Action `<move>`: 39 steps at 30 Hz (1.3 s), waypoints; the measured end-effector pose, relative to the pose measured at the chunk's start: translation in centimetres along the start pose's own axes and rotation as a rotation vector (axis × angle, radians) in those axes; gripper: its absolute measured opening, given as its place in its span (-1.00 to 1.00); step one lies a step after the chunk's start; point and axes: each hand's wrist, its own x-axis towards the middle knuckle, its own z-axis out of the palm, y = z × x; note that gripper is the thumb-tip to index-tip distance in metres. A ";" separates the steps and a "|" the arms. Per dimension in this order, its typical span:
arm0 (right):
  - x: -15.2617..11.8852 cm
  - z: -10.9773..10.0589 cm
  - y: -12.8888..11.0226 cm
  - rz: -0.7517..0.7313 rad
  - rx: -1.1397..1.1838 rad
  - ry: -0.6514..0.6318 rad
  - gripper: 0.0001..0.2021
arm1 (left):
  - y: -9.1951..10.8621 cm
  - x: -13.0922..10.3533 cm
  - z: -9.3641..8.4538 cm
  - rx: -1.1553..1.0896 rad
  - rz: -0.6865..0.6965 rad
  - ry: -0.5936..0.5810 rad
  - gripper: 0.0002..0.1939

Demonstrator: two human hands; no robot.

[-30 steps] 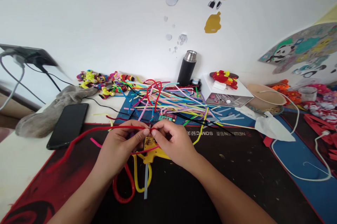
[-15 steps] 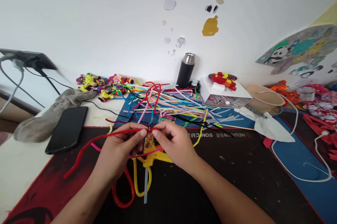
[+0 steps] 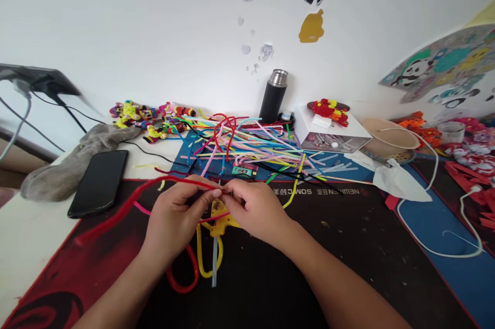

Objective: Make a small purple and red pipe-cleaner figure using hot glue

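A fuzzy red pipe cleaner (image 3: 133, 197) runs out to the left from between my hands. My left hand (image 3: 178, 213) pinches it between thumb and fingers. Close against it, my right hand (image 3: 257, 208) is closed on the same pipe cleaner's end, which its fingertips mostly cover. Below my fingers lies a yellow glue gun (image 3: 221, 226) with a clear glue stick (image 3: 214, 262) sticking out of its back. Scissors with a red handle loop (image 3: 183, 282) and a yellow loop (image 3: 210, 251) lie partly under my hands. A pink pipe cleaner (image 3: 214, 217) crosses the glue gun.
Behind my hands spreads a pile of coloured pipe cleaners (image 3: 255, 143). A black phone (image 3: 98, 182) and a grey plush pouch (image 3: 73, 164) lie left. At the back stand a black thermos (image 3: 274, 94) and a white drawer box (image 3: 334, 130). A white cable (image 3: 444, 254) curves at right.
The free left length of the red pipe cleaner has swung outward and up, blurred by motion. My fingertips have drawn closer together at its end. The camera view has tilted slightly.
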 end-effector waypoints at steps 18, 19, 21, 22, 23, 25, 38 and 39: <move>0.1 0.7 0.3 0.100 0.358 0.124 -0.83 | -0.3 0.5 0.0 -0.342 -0.304 -0.022 -0.67; 0.2 0.7 0.3 0.107 0.374 0.134 -0.83 | -0.4 0.4 0.0 -0.349 -0.302 -0.024 -0.68; 0.2 0.6 0.1 0.119 0.403 0.152 -0.82 | -0.5 0.4 0.1 -0.369 -0.305 -0.032 -0.68; 0.3 0.6 0.1 0.124 0.419 0.154 -0.81 | -0.5 0.5 0.1 -0.382 -0.312 -0.039 -0.68; 0.3 0.5 0.0 0.127 0.435 0.152 -0.81 | -0.5 0.5 0.2 -0.398 -0.322 -0.047 -0.68; 0.4 0.4 -0.1 0.135 0.460 0.136 -0.79 | -0.3 0.6 0.4 -0.434 -0.342 -0.057 -0.66; 0.2 -0.2 -0.8 0.129 0.416 0.102 -0.81 | -1.2 0.4 -0.4 -0.239 -0.256 -0.040 -0.73; 0.2 -0.3 -0.9 0.133 0.410 0.101 -0.81 | -1.1 0.4 -0.4 -0.227 -0.251 -0.041 -0.72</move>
